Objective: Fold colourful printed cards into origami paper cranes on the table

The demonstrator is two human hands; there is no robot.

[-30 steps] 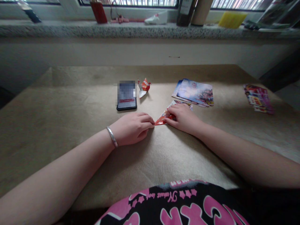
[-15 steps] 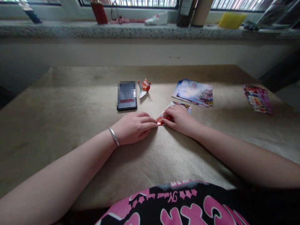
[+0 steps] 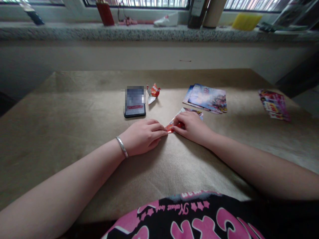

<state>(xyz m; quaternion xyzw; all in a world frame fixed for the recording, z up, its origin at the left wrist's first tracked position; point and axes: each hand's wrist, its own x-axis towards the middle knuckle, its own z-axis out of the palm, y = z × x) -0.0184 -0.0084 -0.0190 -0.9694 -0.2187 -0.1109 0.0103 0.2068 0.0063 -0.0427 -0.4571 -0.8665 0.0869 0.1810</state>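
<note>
A folded piece of colourful printed paper point(image 3: 169, 126), red and white with a pointed near-left corner, lies on the table in front of me. My left hand point(image 3: 146, 136), with a silver bangle at the wrist, has its fingertips pressed together on that corner. Curled over the middle of the paper, my right hand point(image 3: 190, 127) grips it with thumb and fingers and hides much of it. Just beyond my hands a small red, orange and white origami bird point(image 3: 154, 93) stands beside a black phone point(image 3: 136, 111).
Blue and pink printed sheets point(image 3: 208, 97) are stacked behind my right hand. Several pink and purple printed strips point(image 3: 274, 104) lie at the far right. On the stone windowsill point(image 3: 149, 33) stand bottles, a red container point(image 3: 105, 14) and a yellow block point(image 3: 246, 22).
My left fingertips have shifted very slightly at the paper's corner. My right hand and the other things look unmoved.
</note>
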